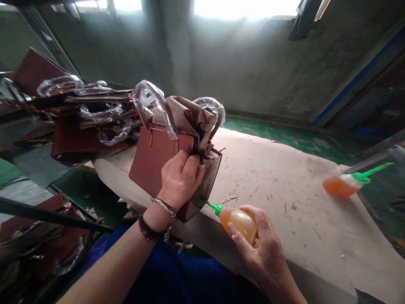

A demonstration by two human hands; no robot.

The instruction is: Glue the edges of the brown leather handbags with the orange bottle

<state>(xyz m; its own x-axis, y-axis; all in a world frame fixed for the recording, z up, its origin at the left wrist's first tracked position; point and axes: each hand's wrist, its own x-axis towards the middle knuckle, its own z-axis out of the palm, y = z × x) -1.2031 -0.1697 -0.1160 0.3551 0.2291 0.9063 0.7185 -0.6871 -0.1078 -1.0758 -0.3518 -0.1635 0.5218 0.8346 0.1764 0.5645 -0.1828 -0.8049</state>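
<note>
You seem to be at the step of working liquid into the open side of the brown bag, which sits tilted at the near edge of the bench, in front of you. Your left hand has its fingers clenched on the bag's upper side edge, by the bunched lining. Your right hand has its fingers wrapped round 1 squeeze bottle of orange liquid, its green nozzle aimed at the lower part of that open side. The next move, as I judge it, calls for you to keep the edge spread with your left fingers and guide the tip along it under light, even pressure, sparing the outer face.

The nozzle's very tip is hard to make out against the bag's dark inside, so you cannot tell from here whether it touches or whether liquid is flowing. Your left hand hides part of the edge and whatever its fingertips pinch. The bag's far face is out of sight, and the pile of bags runs off at the left.
</note>
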